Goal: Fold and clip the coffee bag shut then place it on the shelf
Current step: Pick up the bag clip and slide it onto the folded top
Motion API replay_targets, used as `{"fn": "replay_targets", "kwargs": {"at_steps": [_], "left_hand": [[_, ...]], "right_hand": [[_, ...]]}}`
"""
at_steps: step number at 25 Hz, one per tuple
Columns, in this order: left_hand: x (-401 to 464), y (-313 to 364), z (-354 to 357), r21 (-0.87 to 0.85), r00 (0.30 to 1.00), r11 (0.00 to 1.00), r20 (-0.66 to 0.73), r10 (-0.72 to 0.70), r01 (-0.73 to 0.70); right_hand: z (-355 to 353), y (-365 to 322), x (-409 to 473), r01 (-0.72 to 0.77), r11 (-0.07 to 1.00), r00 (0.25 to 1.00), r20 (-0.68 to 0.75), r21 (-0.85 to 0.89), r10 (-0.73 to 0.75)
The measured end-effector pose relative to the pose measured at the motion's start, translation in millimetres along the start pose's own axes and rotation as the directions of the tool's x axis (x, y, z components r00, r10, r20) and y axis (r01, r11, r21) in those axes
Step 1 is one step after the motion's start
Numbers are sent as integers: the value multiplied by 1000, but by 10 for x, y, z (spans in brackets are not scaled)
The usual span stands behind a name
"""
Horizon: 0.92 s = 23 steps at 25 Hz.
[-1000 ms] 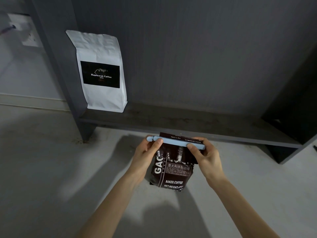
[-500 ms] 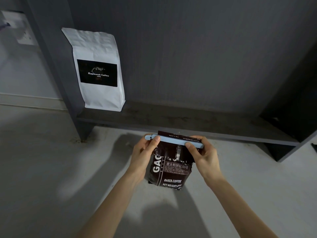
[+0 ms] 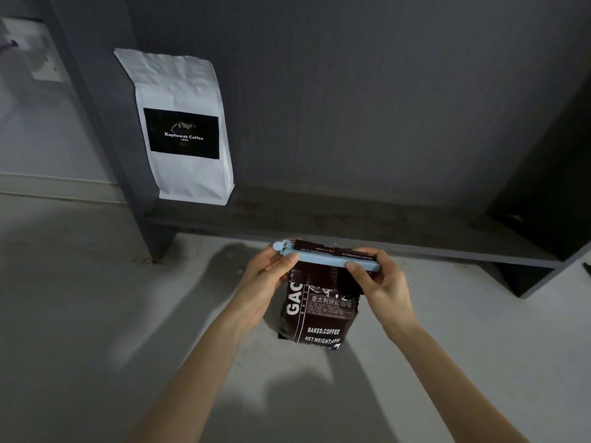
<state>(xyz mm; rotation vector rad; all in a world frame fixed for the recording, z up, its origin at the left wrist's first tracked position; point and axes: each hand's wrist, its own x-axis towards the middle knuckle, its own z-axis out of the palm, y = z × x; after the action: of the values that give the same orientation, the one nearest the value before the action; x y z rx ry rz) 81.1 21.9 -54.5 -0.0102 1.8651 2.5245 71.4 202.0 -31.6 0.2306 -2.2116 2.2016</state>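
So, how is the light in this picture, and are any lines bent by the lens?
Head view: dim overall; arm shadows fall on the pale floor around the dark coffee bag. The shelf edge and uprights bow from wide-angle distortion. The white bag label and blue clip stay sharp; no glare.

Dim room, light's coming from somewhere behind, throwing soft shadows on the pale concrete floor [image 3: 80, 314]. Dark grey shelving unit [image 3: 351, 91] is standing ahead, its low shelf board [image 3: 399, 228] sitting dusty, white wall [image 3: 32, 139] showing off left.
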Motion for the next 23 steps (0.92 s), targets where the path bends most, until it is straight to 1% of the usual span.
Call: {"fn": "replay_targets", "kwargs": {"at_steps": [5,14,23], "left_hand": [[-9,-12,11,-20,1000,1000,10,4,-4],[23,35,-4,-24,999,999,23,-41,41],[57,-23,24,-87,995,992,-10,-98,96]], "right_hand": [[-15,13,4,-14,1000,1000,-4,-8,14],[-17,-10,25,-28,999,999,16,18,28],[-8,-8,11,-44,998,999,12,52,44]]}}
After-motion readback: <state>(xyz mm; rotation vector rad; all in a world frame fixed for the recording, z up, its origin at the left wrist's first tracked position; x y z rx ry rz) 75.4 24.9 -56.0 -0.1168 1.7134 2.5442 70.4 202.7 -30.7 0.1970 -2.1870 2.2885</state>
